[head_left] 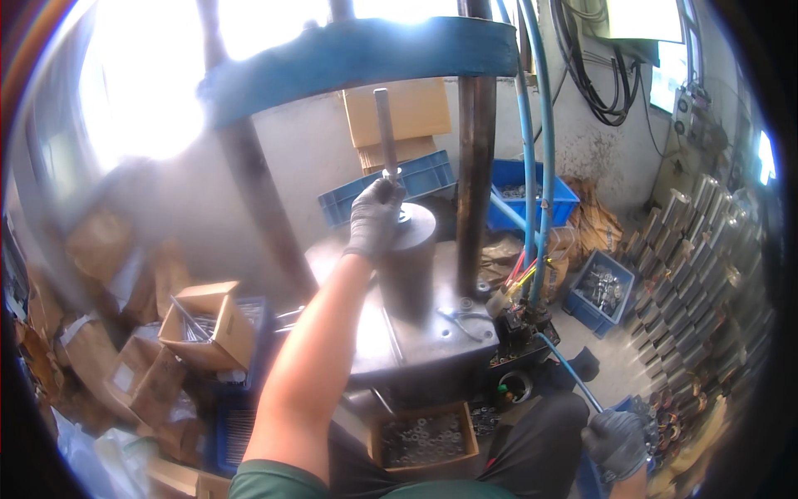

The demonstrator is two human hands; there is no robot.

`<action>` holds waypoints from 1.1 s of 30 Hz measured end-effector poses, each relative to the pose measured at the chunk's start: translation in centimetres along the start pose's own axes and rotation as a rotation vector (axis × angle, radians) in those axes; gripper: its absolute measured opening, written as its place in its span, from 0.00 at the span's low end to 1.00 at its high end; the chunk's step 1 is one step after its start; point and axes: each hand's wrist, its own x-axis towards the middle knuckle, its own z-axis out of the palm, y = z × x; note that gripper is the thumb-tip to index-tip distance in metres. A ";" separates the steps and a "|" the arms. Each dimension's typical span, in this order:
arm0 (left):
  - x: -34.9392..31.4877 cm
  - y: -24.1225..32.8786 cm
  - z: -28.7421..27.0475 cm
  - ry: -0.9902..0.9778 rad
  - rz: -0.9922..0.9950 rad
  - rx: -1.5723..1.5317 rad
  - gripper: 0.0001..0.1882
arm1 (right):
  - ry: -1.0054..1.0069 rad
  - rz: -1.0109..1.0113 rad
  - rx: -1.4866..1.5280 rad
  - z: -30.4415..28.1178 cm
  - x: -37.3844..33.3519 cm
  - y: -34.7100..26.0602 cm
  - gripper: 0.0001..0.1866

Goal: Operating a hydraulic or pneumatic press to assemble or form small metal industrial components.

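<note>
My left hand (376, 218), in a dark grey glove, reaches into a press. Its fingers close around a small shiny metal part (392, 173) at the lower end of the upright steel rod (385, 129); the fingers hide most of that part. Just below the hand stands a thick metal cylinder (413, 258) with a round flat top, on the press's metal bed (370, 341). My right hand (617, 441), also gloved, is low at the right. It is closed around the near end of a blue lever (572, 370).
A blue crossbeam (366, 58) spans two dark posts (475, 183). A carton of small metal rings (424, 439) sits before my knees. Cartons (208, 328) crowd the left. Blue bins of parts (600, 293) and stacked metal cylinders (698, 274) stand right. Blue hoses (544, 150) hang beside the press.
</note>
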 end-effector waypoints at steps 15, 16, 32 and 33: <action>0.5 -0.5 0.3 0.016 0.002 0.054 0.12 | -0.014 0.083 0.067 -1.1 0.7 -0.9 0.11; 0.4 -0.4 0.3 0.016 0.014 0.054 0.13 | -0.012 0.087 0.037 -1.2 0.7 -1.1 0.11; 0.4 0.6 0.0 0.025 -0.025 0.103 0.18 | 0.098 -0.009 0.177 -4.0 4.8 0.0 0.04; 0.3 0.7 0.0 0.029 -0.017 0.085 0.19 | 0.175 -0.050 0.026 -4.9 6.9 -0.1 0.05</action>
